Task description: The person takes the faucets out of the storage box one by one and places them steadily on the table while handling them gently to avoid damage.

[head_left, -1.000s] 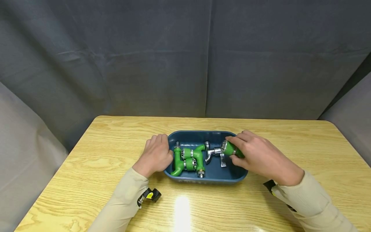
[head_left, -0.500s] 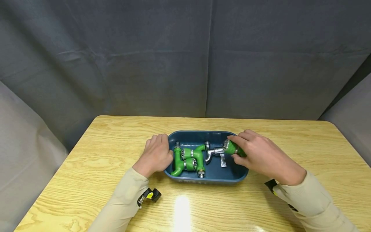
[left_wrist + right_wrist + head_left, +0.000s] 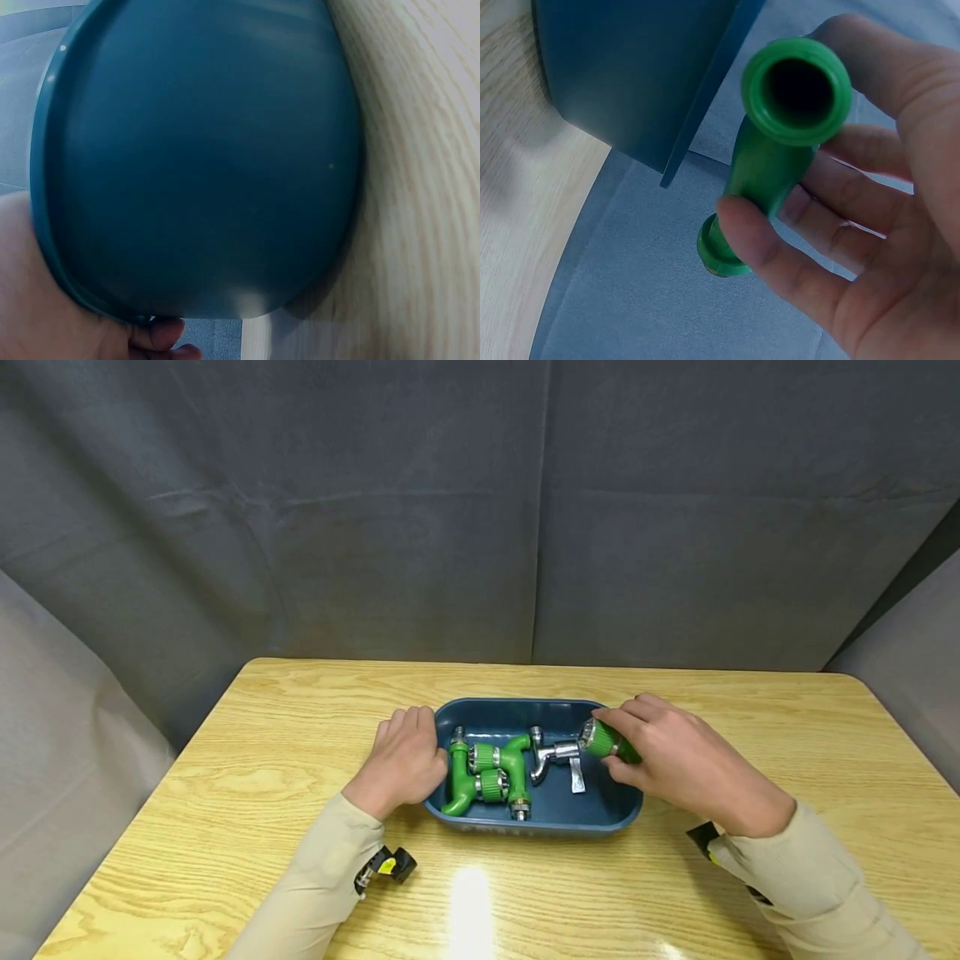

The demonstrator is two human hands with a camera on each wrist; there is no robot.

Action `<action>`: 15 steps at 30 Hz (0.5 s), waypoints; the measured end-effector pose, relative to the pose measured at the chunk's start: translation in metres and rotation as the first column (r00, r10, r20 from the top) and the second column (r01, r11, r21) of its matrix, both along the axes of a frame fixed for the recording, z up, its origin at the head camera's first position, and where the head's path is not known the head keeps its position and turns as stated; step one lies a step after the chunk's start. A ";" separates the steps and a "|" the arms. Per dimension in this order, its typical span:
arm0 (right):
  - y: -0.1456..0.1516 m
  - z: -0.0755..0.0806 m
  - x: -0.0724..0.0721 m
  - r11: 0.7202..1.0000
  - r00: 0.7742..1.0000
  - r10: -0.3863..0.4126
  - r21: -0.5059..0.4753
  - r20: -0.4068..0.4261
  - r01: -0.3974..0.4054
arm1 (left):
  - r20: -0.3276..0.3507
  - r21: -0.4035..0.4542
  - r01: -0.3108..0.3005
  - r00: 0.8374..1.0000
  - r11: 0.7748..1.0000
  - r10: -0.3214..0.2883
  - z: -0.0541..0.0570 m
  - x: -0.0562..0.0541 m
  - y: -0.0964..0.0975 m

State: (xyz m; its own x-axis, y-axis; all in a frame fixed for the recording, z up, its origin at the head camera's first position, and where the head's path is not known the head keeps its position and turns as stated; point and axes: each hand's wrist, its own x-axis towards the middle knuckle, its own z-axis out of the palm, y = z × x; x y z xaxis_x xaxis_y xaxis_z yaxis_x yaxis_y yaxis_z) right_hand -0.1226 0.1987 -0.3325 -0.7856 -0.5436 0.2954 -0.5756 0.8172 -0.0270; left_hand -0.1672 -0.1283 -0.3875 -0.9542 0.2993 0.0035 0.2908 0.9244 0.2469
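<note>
My left hand (image 3: 405, 758) grips the left end of a dark blue plastic bin (image 3: 558, 821); in the left wrist view the fingers (image 3: 166, 335) curl at the rim. With my right hand (image 3: 667, 760) I hold a green tap (image 3: 769, 169) over the bin's right end, its ribbed green knob (image 3: 602, 740) pointing left. The right wrist view shows its open round spout end and the thumb across its body. Inside the bin lie a green tap (image 3: 461, 777) at the left, a second green tap (image 3: 516, 768) beside it, and a chrome tap (image 3: 553, 752) with a lever handle.
The bin stands on a wood-grain table (image 3: 300, 760). Behind the table's far edge hangs a dark grey cloth (image 3: 405, 527), with lighter cloth (image 3: 60, 760) at the left side. Each sleeve carries a black wrist camera mount (image 3: 390, 866).
My right hand has shifted slightly to the right with the green tap in it. The left hand, the bin and the taps inside stay in place.
</note>
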 end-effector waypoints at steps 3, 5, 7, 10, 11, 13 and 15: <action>0.001 -0.001 -0.001 1.000 1.000 -0.002 -0.008 0.003 0.002 | 0.002 0.001 0.001 1.000 1.000 -0.001 0.000 0.000 0.000; 0.002 -0.001 -0.001 1.000 1.000 -0.003 -0.012 0.003 0.003 | 0.002 0.002 0.001 1.000 1.000 -0.001 0.000 0.000 0.000; 0.002 -0.001 -0.001 1.000 1.000 -0.006 -0.013 0.007 0.006 | 0.001 0.001 0.000 1.000 1.000 0.000 -0.001 0.000 0.000; 0.002 -0.001 -0.002 1.000 1.000 -0.018 -0.012 0.023 0.018 | -0.001 0.000 0.000 1.000 1.000 0.000 -0.001 0.000 0.000; 0.003 0.000 -0.002 1.000 0.999 -0.021 -0.010 0.030 0.022 | -0.002 -0.001 0.000 1.000 1.000 0.000 -0.001 0.000 0.000; 0.003 0.000 -0.002 1.000 0.999 -0.026 -0.008 0.041 0.027 | -0.006 -0.001 0.000 1.000 1.000 0.000 -0.001 0.000 0.000; 0.003 0.000 -0.002 1.000 0.999 -0.028 -0.006 0.047 0.029 | -0.011 -0.002 0.000 1.000 1.000 0.000 -0.001 0.000 0.000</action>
